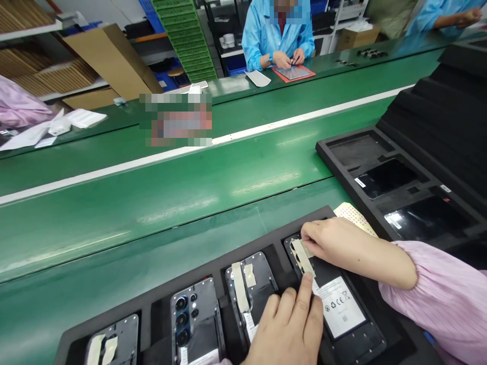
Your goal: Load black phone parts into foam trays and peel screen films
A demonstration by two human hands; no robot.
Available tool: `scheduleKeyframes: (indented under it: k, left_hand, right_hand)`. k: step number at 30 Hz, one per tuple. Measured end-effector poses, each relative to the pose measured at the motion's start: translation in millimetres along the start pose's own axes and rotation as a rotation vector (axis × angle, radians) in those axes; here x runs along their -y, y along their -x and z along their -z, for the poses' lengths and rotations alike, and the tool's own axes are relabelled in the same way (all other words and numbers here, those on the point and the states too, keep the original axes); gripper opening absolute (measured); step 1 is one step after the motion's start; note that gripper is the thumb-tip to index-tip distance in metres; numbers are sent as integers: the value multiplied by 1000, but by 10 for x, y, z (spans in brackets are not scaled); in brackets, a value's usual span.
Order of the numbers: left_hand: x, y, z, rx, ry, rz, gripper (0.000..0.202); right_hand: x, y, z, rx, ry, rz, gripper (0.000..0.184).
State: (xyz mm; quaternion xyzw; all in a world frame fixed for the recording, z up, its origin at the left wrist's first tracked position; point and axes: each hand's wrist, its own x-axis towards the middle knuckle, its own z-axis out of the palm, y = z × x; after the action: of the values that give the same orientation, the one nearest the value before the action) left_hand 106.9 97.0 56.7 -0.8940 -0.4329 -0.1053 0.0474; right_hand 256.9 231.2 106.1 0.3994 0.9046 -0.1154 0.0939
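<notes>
In a black foam tray [160,290] lie several phone bodies with their backs up. My right hand [335,243] is closed at the top of the rightmost phone [355,345], pinching a small piece of masking tape partly hidden under its fingers. Beside it, a longer strip of masking tape [303,259] covers the camera area. My left hand [285,327] is spread, its index fingertip touching the strip's lower end. Left of it, another phone [262,274] carries two tape pieces. The phone [205,314] beyond has bare camera lenses, and the leftmost phone [127,334] is taped too.
A second black foam tray [335,159] with dark phone screens stands at the right, near a dotted yellow sheet [353,218]. The green conveyor belt [182,197] crosses ahead. Opposite, a person in blue [251,35] handles a panel on a red mat [310,74].
</notes>
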Motion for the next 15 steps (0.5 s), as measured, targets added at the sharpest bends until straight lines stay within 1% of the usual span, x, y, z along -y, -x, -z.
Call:
scheduleKeyframes:
  k: [4, 6, 8, 12, 15]
  left_hand:
    - [-1, -13, -6, -34, 16, 14, 35]
    - [-6, -24, 11, -21, 12, 20, 36]
    - [-14, -32, 32, -9, 9, 37, 35]
    - [-24, -36, 43, -33, 9, 70, 27]
    - [-21, -33, 26, -61, 13, 61, 28]
  right_hand:
    - [-61, 58, -137, -178, -23, 74, 10]
    - [-74, 60, -156, -206, -48, 103, 10]
    - [-63, 47, -127, -161, -51, 112, 12]
    - [-9, 25, -5, -34, 48, 25, 19]
    - [4, 25, 35, 3, 129, 17, 18]
